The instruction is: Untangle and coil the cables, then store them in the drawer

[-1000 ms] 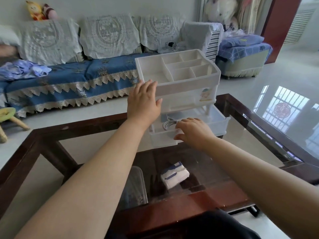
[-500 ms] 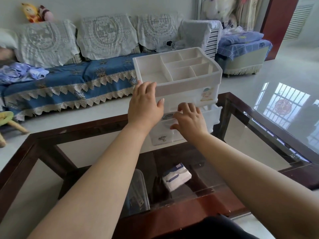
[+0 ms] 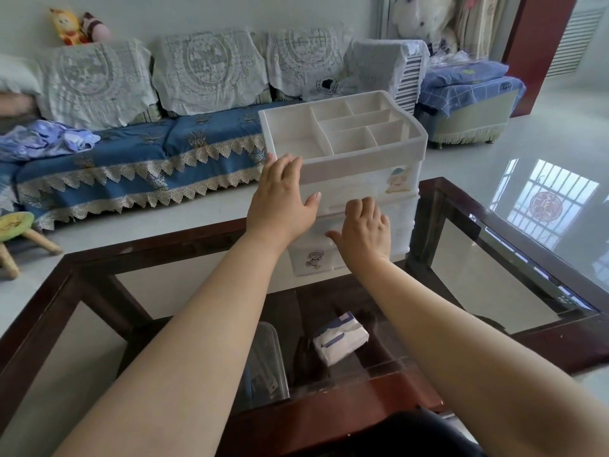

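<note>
A white plastic organiser (image 3: 359,166) with divided top compartments stands on the glass coffee table (image 3: 487,278). Its bottom drawer (image 3: 313,258), marked with a small cartoon sticker, sits pushed into the body. My left hand (image 3: 283,199) lies flat against the organiser's front left side, fingers straight. My right hand (image 3: 364,227) presses on the drawer front with its fingers bent forward. No cable shows; the drawer's inside is hidden.
Under the glass top lie a white and blue tissue pack (image 3: 339,338) and a clear container (image 3: 263,364). A blue-covered sofa (image 3: 138,159) runs behind the table, a small stool (image 3: 16,239) stands at left, and shiny floor (image 3: 527,179) spreads to the right.
The drawer, pulled out with a coiled cable visible inside a second ago, has slid shut under my right hand. My left hand has stayed on the organiser.
</note>
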`<state>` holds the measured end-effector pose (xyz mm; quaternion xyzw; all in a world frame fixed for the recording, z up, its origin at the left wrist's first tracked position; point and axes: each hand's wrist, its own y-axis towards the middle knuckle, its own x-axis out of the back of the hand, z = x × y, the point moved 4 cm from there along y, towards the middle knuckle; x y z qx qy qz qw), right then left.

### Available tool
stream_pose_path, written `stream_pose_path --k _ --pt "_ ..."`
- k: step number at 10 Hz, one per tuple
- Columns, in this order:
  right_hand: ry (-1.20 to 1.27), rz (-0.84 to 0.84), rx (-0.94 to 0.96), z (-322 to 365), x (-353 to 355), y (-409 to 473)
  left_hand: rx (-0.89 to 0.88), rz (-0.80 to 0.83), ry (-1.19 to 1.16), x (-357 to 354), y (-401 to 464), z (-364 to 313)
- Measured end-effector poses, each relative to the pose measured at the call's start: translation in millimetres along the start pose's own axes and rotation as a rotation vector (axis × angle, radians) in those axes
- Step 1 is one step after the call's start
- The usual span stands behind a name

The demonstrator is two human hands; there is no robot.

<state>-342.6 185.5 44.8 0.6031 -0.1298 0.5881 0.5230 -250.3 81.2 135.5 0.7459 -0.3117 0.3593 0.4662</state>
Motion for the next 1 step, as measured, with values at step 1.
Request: stream_pose_path --k 1 --pt "0.237 -0.043 0.003 6.1 5.8 -19.1 0.029 -0.019 -0.155 -3.8 -25.6 0.2"
